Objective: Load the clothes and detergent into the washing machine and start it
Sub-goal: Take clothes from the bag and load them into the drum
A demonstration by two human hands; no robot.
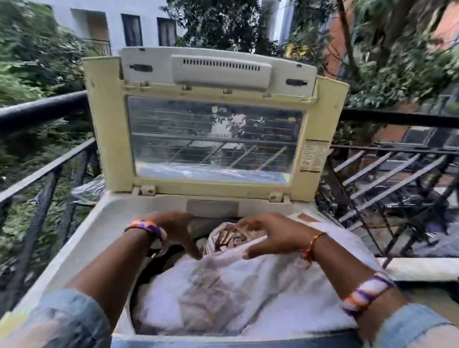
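Hands over open drum of cream top-loading washing machine, lid propped up. I see left hand and right hand, fingers spread, pressing white patterned cloth bundle down, likely seating the load; bundle half in, part draped on rim.

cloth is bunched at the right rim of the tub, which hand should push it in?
Probably right: the right hand already rests on the white cloth beside that rim; the left hand sits at the left edge.

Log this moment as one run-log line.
stage: loading | lid: up | clothes: heaped in drum | left hand, right hand: on clothes
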